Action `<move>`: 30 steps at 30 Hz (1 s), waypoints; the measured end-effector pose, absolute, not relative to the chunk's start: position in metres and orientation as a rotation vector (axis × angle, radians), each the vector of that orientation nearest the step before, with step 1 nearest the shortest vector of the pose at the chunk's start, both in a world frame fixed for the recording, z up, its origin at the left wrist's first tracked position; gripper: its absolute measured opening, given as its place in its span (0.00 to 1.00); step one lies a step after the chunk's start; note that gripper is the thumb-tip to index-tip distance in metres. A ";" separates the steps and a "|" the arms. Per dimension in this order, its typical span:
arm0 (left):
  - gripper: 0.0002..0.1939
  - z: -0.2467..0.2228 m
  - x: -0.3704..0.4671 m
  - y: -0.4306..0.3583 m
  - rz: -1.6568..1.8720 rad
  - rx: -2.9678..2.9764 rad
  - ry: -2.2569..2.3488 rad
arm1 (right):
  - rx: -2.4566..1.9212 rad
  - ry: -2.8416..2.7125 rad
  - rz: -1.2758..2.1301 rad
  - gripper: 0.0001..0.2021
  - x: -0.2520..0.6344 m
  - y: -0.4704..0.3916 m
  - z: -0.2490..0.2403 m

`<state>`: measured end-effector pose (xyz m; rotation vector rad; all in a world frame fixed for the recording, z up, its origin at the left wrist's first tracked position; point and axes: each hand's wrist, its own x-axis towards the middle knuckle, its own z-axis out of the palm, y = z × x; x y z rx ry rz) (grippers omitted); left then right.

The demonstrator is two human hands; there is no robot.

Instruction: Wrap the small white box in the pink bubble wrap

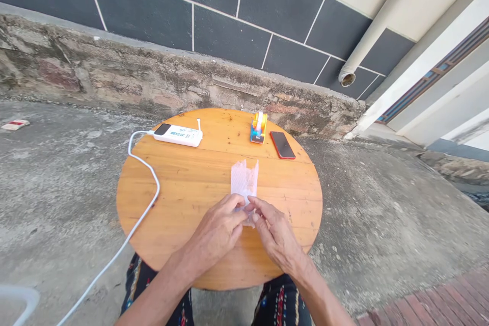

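Note:
A sheet of clear, pinkish bubble wrap (243, 175), apparently folded over, lies near the middle of the round wooden table. My left hand (223, 221) comes in from the lower left, its fingers curled and closed on the near part of the wrap. From the other side, my right hand (275, 232) has thumb and fingers bent together on the wrap's near right part. The fingertips of both hands almost meet over it. Whether anything lies inside the wrap is hidden by the fingers and the folds.
On the round table (179, 204), a tape dispenser (259, 128) stands at the back, with a red-edged phone (282, 144) to its right. At the back left lies a white power bank-like device (179, 134); its white cable (153, 173) runs over the left edge. A stone-based wall (171, 79) rises behind.

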<state>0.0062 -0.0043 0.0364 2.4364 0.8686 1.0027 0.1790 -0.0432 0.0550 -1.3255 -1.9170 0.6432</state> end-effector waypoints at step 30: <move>0.10 0.040 0.028 -0.011 1.044 2.286 1.238 | -1.236 -2.073 0.702 0.23 0.200 -0.024 0.066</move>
